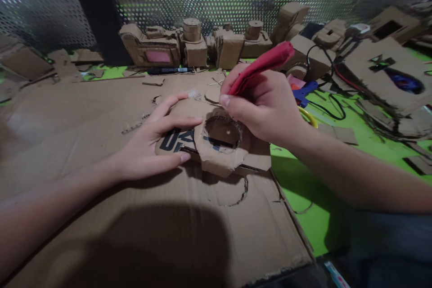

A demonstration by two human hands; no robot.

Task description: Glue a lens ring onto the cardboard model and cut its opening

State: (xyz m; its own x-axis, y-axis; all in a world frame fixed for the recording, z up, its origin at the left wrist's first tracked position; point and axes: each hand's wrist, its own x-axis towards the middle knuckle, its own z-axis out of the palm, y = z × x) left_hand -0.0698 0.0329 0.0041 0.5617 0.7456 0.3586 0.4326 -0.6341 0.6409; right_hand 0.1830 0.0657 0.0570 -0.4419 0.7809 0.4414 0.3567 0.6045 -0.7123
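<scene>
A cardboard piece with a raised ring (218,162) and black printing lies on a large cardboard sheet (151,234). My left hand (158,137) grips its left side, fingers on top and behind, thumb along the front edge. In my right hand (263,103), closed like a pen grip, is a slim tool wrapped in red cloth (259,67). The tool's tip is hidden by my fingers, near the back rim of the round opening. A small cardboard disc (212,94) lies just behind the ring, beside my right fingertips.
Cardboard camera-like models (151,49) line the back, before a perforated metal screen (209,4). A black marker (170,70) lies near them. To the right are a blue glue gun (305,92) with a black cable, yellow-handled scissors (308,117) and cardboard scraps on a green tabletop (293,175).
</scene>
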